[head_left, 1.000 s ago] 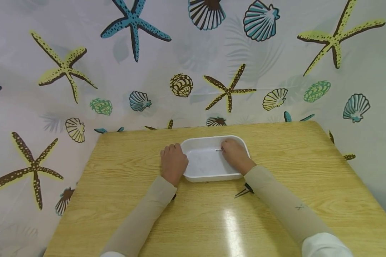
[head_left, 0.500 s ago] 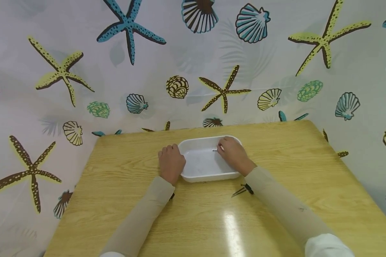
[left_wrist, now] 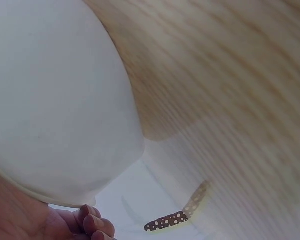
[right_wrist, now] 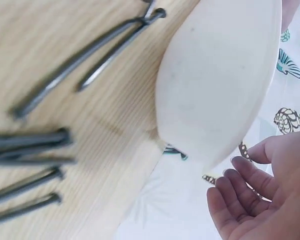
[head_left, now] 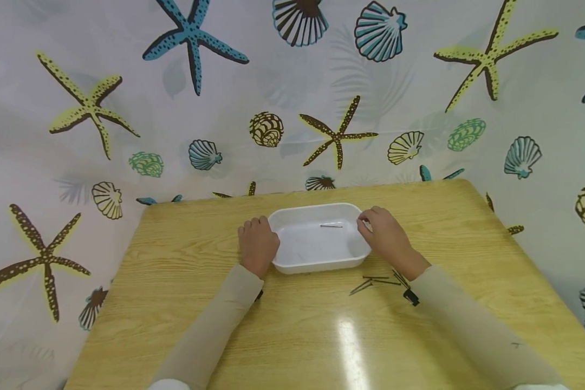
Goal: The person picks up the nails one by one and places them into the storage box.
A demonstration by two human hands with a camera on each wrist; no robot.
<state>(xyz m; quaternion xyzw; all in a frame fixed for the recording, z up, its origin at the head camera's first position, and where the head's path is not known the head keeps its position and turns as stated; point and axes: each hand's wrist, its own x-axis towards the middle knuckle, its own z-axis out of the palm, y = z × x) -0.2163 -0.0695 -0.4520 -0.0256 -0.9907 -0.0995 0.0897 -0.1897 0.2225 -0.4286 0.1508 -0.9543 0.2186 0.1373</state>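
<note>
A white plastic tray (head_left: 312, 244) stands toward the back of the wooden table, with one nail (head_left: 331, 226) lying on its floor. My left hand (head_left: 258, 246) grips the tray's left rim; the left wrist view shows the fingertips (left_wrist: 97, 226) curled at the rim. At the right rim my right hand (head_left: 387, 238) has loosely bent fingers and holds nothing, as the right wrist view also shows. Several long nails (head_left: 370, 283) lie loose on the table in front of the tray's right end, close by the right forearm.
The wooden table (head_left: 185, 238) runs back to a wall cloth (head_left: 224, 103) printed with starfish and shells. A small black device (head_left: 411, 297) is at the right wrist, over the table beside the loose nails.
My right hand let go of the nail, which now lies in the tray, and moved right to the rim. More loose nails now show in front. The left hand kept its grip.
</note>
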